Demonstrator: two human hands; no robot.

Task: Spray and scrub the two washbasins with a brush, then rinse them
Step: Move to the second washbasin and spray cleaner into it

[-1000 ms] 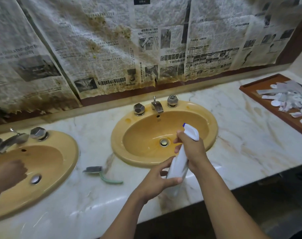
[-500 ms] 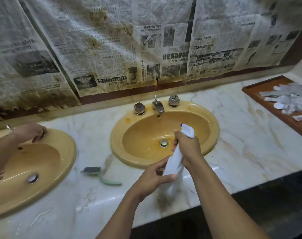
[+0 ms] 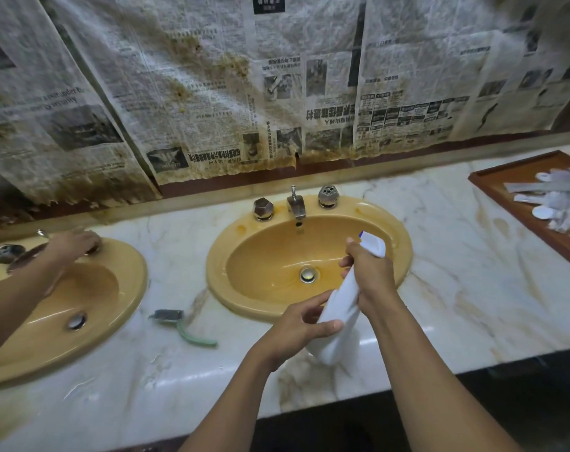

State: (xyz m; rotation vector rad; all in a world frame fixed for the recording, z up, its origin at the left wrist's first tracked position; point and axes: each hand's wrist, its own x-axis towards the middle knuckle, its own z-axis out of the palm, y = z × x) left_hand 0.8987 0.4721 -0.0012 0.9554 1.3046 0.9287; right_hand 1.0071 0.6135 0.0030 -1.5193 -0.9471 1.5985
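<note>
White spray bottle (image 3: 343, 301) tilted near yellow basin (image 3: 231, 252), right hand (image 3: 371, 272) gripping neck, left hand (image 3: 296, 324) seemingly pinching base

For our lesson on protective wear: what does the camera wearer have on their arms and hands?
Nothing visible: the left hand and right hand are ungloved, and no sleeve, watch, ring or bracelet shows up to the picture's edge.

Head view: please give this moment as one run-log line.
right hand: grips spray bottle neck | left hand: holds its base | nozzle: toward right washbasin | brush: on countertop, untouched
</note>
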